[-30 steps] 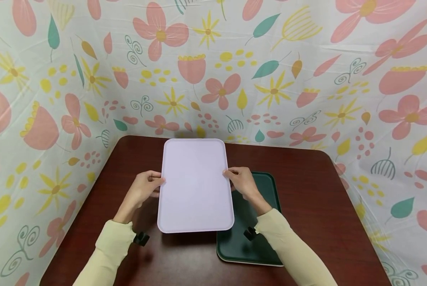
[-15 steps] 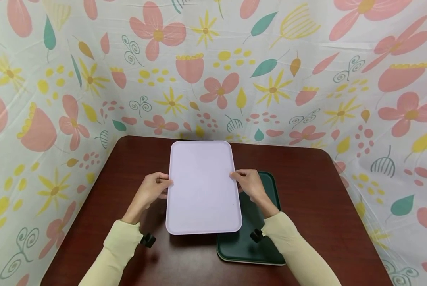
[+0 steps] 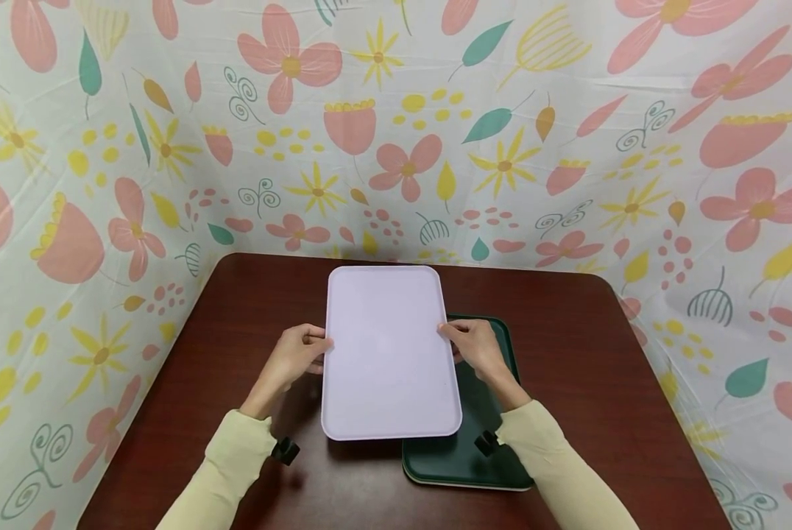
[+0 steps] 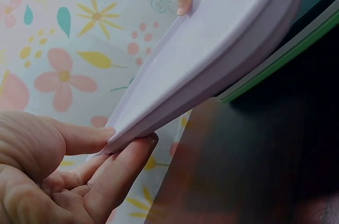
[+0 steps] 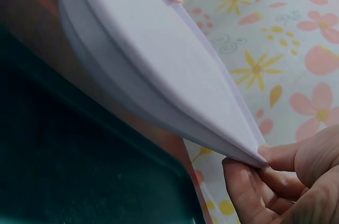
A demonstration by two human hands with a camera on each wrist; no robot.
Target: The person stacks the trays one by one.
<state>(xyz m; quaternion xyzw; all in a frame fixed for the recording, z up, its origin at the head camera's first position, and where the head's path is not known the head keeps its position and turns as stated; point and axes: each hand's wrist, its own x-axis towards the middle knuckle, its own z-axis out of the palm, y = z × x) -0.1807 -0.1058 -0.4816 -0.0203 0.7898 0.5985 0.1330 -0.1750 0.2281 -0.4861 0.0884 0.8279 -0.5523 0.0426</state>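
A pale lilac rectangular tray (image 3: 389,353) is held up over the table by both hands, its long sides running away from the person. My left hand (image 3: 295,357) pinches the left long edge, thumb on top of the rim and fingers beneath, as the left wrist view shows for the tray (image 4: 212,38). On the opposite edge my right hand (image 3: 478,346) pinches the rim the same way; its curled fingers show under the tray (image 5: 159,60) in the right wrist view. A dark green tray (image 3: 465,460) lies below to the right, partly covered by the lilac one.
The dark reddish-brown table (image 3: 581,412) has rounded far corners. A floral curtain (image 3: 396,147) hangs behind it and along both sides. A pale and green edge (image 4: 280,57) shows beneath the dark green tray in the left wrist view.
Both hands have carried the lilac tray to the right and slightly nearer the person, so it overlaps more of the dark green tray. The grip is unchanged.
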